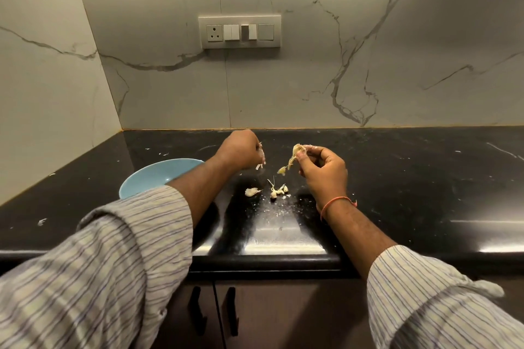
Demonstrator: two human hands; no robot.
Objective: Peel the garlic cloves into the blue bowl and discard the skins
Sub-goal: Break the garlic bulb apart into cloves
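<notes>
Striped sleeves (113, 258) reach forward; both hands (241, 153) pinch garlic skins (295, 154).

There is one blue bowl (158, 176) on the black tabletop (397, 178). Two hands are up: one left hand (241, 154) and one right hand (323, 170). About four small garlic pieces (276, 192) lie together; they are too tiny to count for sure.

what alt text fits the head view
Two hands peel garlic above a black counter: the right hand pinches a clove with hanging skin, the left hand grips skin scraps. A blue bowl sits left.
</notes>
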